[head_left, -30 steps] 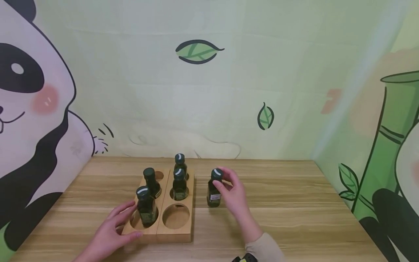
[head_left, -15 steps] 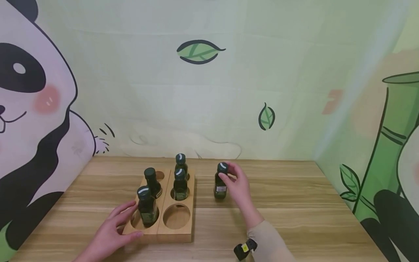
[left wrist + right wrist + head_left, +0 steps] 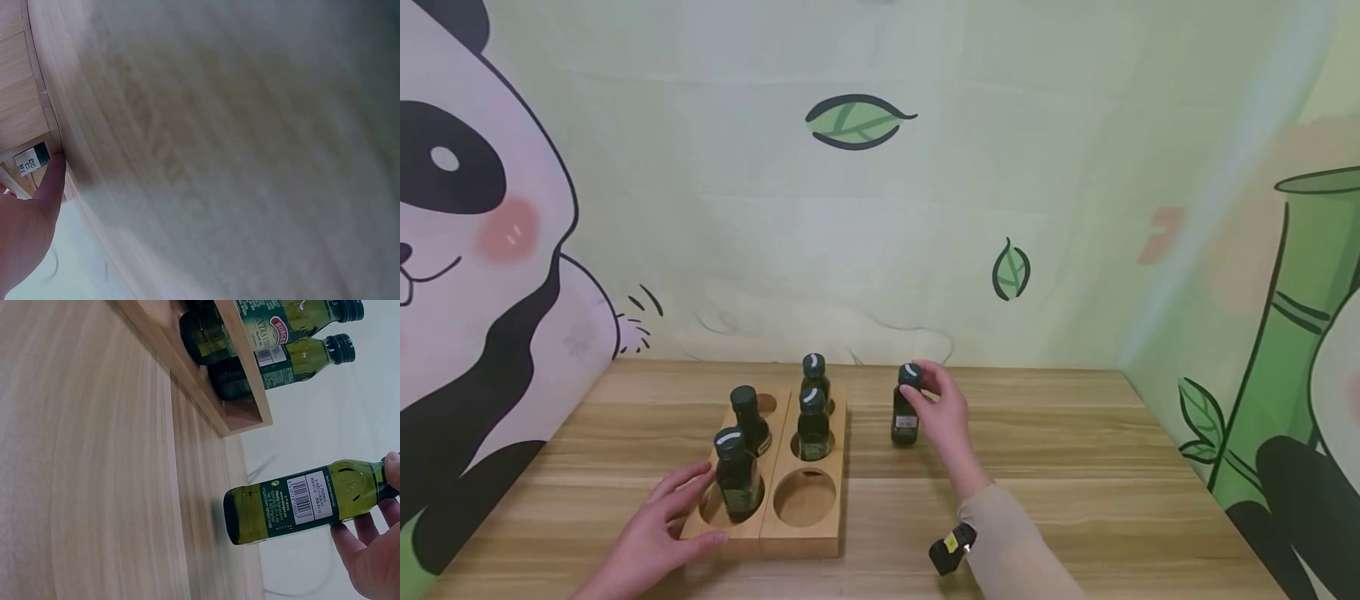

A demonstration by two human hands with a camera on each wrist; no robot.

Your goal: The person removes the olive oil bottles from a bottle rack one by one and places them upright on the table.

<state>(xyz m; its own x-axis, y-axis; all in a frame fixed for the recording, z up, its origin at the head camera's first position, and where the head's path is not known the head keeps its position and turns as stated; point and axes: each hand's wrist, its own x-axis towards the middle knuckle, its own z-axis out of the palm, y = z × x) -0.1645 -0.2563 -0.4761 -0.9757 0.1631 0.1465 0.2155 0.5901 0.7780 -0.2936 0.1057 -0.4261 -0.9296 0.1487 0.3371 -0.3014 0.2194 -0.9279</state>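
Observation:
My right hand [image 3: 945,410] holds a small green olive oil bottle [image 3: 906,417] upright by its dark cap and neck, right of the wooden rack [image 3: 801,546]. In the right wrist view this bottle [image 3: 300,503] shows a white barcode label; whether its base touches the table I cannot tell. My left hand [image 3: 655,533] grips the rack's front left corner, thumb at the front face and fingers along the left side. Several matching bottles stand in the rack, among them a front left bottle [image 3: 739,479]. The front right hole [image 3: 805,500] and the back left hole hold no bottle.
The wood-grain table [image 3: 1075,492] runs back to a printed cloth backdrop [image 3: 880,250] with panda, leaf and bamboo drawings. A small black device [image 3: 951,550] sits by my right sleeve [image 3: 1015,542].
My right hand has carried the bottle away from the rack, slightly rightward and toward the back of the table. The left hand and the rack stay in place.

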